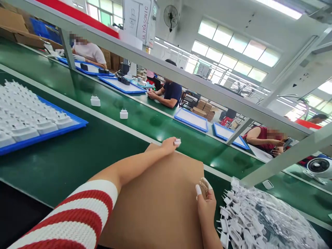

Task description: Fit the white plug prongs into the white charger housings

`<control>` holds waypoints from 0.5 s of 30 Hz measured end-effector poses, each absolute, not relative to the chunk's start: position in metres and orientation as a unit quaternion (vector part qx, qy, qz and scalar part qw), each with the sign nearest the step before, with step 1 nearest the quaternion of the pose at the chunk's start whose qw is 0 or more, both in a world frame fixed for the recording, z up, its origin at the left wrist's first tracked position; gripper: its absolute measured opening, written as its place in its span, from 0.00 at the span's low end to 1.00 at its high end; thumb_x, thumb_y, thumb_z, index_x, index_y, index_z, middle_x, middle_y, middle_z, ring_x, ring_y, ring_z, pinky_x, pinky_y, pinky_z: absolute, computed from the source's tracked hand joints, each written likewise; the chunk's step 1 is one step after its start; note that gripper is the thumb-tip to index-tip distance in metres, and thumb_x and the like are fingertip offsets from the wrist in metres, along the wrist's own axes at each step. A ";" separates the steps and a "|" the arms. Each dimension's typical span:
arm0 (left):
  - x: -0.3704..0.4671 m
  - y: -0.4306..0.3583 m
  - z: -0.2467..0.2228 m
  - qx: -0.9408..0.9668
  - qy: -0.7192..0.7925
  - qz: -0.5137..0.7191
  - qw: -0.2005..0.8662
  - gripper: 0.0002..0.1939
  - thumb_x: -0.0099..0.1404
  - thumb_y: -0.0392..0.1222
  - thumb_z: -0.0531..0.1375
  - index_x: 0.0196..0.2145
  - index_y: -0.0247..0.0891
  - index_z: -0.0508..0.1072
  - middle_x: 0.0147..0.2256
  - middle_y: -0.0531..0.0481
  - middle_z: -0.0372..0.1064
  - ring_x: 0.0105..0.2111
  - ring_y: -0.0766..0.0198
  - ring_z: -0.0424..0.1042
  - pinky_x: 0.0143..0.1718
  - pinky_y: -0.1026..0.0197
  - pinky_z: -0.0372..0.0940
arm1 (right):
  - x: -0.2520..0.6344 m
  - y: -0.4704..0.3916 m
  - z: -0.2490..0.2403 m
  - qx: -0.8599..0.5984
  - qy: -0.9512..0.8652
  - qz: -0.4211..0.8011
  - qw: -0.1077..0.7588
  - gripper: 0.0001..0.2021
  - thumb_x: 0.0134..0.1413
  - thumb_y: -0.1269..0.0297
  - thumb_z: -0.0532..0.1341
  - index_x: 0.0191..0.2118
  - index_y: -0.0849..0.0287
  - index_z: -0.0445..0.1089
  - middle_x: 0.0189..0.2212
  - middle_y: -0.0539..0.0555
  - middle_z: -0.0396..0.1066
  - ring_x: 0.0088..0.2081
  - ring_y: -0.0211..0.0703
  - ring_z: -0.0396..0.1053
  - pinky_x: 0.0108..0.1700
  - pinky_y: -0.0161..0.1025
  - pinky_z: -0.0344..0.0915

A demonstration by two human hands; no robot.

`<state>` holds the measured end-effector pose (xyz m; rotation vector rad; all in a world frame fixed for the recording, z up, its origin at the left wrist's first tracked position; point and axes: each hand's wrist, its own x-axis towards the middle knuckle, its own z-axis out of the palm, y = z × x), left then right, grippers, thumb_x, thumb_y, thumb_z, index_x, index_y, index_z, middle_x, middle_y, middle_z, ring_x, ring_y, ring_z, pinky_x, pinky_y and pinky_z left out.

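My left hand [169, 146] reaches to the far edge of a brown cardboard sheet [160, 197], its fingers closed on a small white plug adapter [177, 142]. A red-and-white striped knit sleeve [85, 211] covers that forearm. Near the sheet's right edge is my right hand [206, 200], with white covers on the thumb and a fingertip. Its thumb and fingers are curled but apart; a ribbed beige patch between them is unclear. To its right lie many loose white plug parts [238, 221], partly under a clear plastic bag [280, 211].
A blue-rimmed tray [84, 123] packed with white adapters is at left. Two adapters, a nearer one [123, 113] and a farther one [95, 100], stand on the green belt [153, 126]. A metal rail [181, 74] crosses above. Co-workers sit opposite near blue-framed trays [192, 119].
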<state>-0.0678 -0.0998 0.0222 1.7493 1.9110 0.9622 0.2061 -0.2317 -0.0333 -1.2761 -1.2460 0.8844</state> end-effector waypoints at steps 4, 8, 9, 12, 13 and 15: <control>-0.100 -0.068 0.035 0.514 0.772 0.343 0.147 0.18 0.69 0.50 0.60 0.50 0.35 0.72 0.50 0.42 0.72 0.50 0.53 0.72 0.54 0.45 0.64 | 0.207 -0.234 -0.027 -0.517 -0.488 0.447 0.543 0.32 0.49 0.47 0.70 0.57 0.58 0.72 0.49 0.63 0.78 0.48 0.54 0.76 0.42 0.41 0.72; -0.095 -0.072 0.047 0.452 0.807 0.357 0.128 0.24 0.62 0.46 0.64 0.52 0.31 0.71 0.56 0.29 0.68 0.59 0.37 0.64 0.58 0.39 0.58 | 0.209 -0.237 -0.013 -0.468 -0.431 0.542 0.549 0.33 0.53 0.40 0.65 0.59 0.55 0.72 0.48 0.62 0.78 0.51 0.56 0.75 0.48 0.46 0.69; -0.089 -0.077 0.050 0.446 0.808 0.368 0.119 0.28 0.62 0.45 0.64 0.56 0.28 0.68 0.60 0.25 0.62 0.63 0.33 0.57 0.60 0.37 0.55 | 0.210 -0.237 -0.008 -0.436 -0.413 0.569 0.562 0.32 0.54 0.39 0.64 0.59 0.53 0.71 0.50 0.60 0.77 0.53 0.57 0.74 0.52 0.49 0.68; -0.062 -0.101 0.061 0.481 0.770 0.399 0.125 0.31 0.66 0.48 0.59 0.62 0.30 0.62 0.66 0.28 0.53 0.66 0.37 0.51 0.63 0.39 0.51 | 0.215 -0.238 0.011 -0.324 -0.377 0.639 0.588 0.28 0.55 0.39 0.63 0.57 0.46 0.71 0.60 0.54 0.69 0.60 0.59 0.69 0.62 0.55 0.61; -0.052 -0.113 0.065 0.510 0.746 0.403 0.144 0.29 0.67 0.52 0.58 0.60 0.33 0.66 0.63 0.32 0.60 0.64 0.41 0.57 0.61 0.43 0.56 | 0.217 -0.237 0.017 -0.297 -0.359 0.668 0.581 0.27 0.56 0.37 0.61 0.56 0.45 0.72 0.62 0.53 0.68 0.61 0.58 0.68 0.64 0.56 0.59; -0.029 -0.147 0.072 0.586 0.667 0.397 0.232 0.26 0.65 0.61 0.59 0.50 0.38 0.75 0.51 0.40 0.74 0.51 0.50 0.71 0.52 0.52 0.66 | 0.222 -0.239 0.029 -0.252 -0.317 0.725 0.557 0.29 0.58 0.35 0.56 0.56 0.48 0.71 0.62 0.54 0.67 0.63 0.57 0.65 0.64 0.58 0.59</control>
